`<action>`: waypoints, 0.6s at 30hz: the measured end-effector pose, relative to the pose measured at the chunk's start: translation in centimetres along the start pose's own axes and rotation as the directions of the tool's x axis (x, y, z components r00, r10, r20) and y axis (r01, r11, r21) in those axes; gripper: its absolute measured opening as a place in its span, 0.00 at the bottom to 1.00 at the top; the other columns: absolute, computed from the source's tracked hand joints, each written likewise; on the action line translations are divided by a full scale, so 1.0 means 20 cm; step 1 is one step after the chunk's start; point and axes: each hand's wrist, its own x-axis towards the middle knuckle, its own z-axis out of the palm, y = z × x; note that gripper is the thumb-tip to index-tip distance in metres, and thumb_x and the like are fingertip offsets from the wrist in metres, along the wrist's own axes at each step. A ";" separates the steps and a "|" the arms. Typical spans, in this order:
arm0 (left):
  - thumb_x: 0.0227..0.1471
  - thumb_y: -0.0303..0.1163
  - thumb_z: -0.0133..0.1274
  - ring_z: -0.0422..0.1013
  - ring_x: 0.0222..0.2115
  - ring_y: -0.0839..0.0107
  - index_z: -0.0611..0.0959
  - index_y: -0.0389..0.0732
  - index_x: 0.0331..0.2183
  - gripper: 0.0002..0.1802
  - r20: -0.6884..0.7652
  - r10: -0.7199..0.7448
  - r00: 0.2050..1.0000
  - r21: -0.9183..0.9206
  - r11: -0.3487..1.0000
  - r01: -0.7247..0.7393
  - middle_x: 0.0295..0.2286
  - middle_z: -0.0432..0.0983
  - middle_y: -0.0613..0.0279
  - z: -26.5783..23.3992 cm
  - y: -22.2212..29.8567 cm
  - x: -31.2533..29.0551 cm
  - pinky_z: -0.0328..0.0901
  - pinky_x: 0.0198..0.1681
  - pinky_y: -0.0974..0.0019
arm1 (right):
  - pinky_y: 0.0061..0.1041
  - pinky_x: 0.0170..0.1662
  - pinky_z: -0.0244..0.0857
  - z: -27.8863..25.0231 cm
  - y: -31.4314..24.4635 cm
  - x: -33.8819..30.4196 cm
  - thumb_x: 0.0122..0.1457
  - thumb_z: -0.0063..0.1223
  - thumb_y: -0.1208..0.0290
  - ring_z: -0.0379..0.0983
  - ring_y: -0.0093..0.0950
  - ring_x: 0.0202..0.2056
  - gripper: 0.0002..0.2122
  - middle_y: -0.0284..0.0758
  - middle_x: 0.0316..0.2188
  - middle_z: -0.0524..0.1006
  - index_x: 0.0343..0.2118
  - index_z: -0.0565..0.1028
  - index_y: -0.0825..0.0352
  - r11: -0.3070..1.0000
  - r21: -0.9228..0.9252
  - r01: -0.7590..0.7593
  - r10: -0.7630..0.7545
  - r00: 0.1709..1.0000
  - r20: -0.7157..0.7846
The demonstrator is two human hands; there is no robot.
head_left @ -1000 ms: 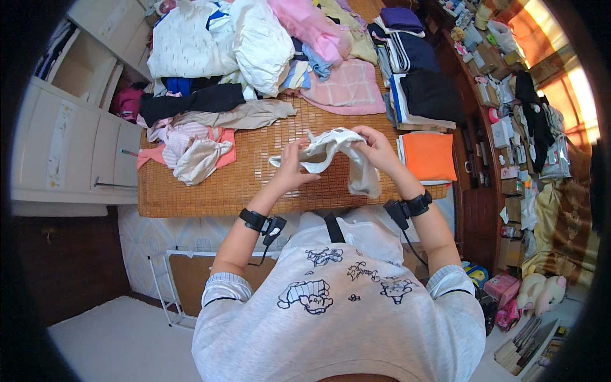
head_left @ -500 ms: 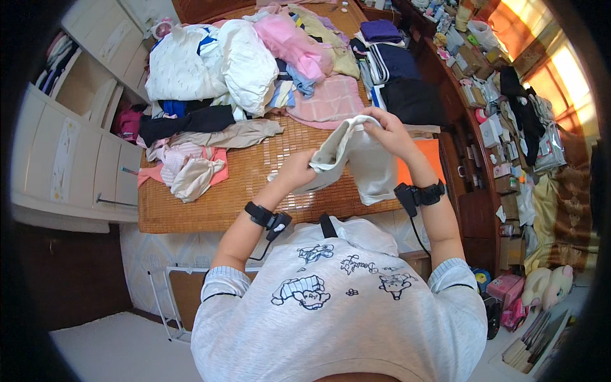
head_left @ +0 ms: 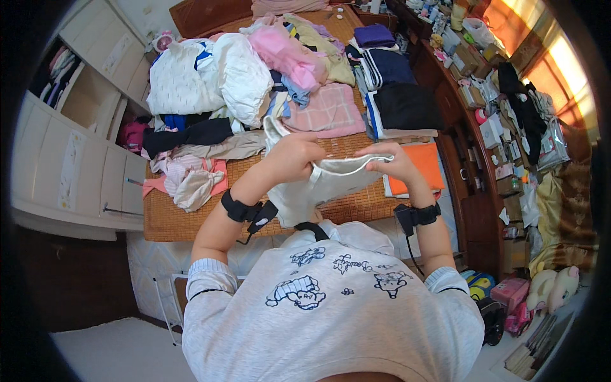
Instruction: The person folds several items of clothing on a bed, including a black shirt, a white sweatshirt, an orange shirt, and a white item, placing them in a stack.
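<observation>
A white garment (head_left: 294,193) hangs between my two hands over the near edge of the bed; its exact kind is hard to make out. My left hand (head_left: 295,159) is closed on its upper edge. At the other end of that edge, my right hand (head_left: 393,163) pinches the cloth between thumb and fingers. The edge stretches between them in a shallow sag, while the rest drops below my left hand and one part sticks up behind it. Both wrists wear black straps with small devices.
A woven mat (head_left: 172,216) covers the bed. Heaped clothes, with a white bundle (head_left: 184,76) and a pink checked cloth (head_left: 328,111), lie at the far left and middle. Folded piles, one topped by a black garment (head_left: 410,105), stand right, near an orange folded piece (head_left: 417,167). A cluttered shelf borders the right.
My right hand has come down and nearer, and my left hand has risen slightly. The garment's edge has turned from upright to nearly level between them, its hanging part now below my left hand.
</observation>
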 end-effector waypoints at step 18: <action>0.22 0.27 0.54 0.62 0.35 0.66 0.73 0.43 0.14 0.07 -0.154 0.474 0.867 -0.102 0.865 -0.491 0.28 0.67 0.69 -0.05 0.26 0.11 0.55 0.36 0.64 | 0.27 0.42 0.61 -0.06 0.09 0.19 0.25 0.65 0.80 0.61 0.29 0.46 0.13 0.35 0.42 0.66 0.20 0.77 0.64 0.862 0.348 0.370 -0.376 0.925 -0.052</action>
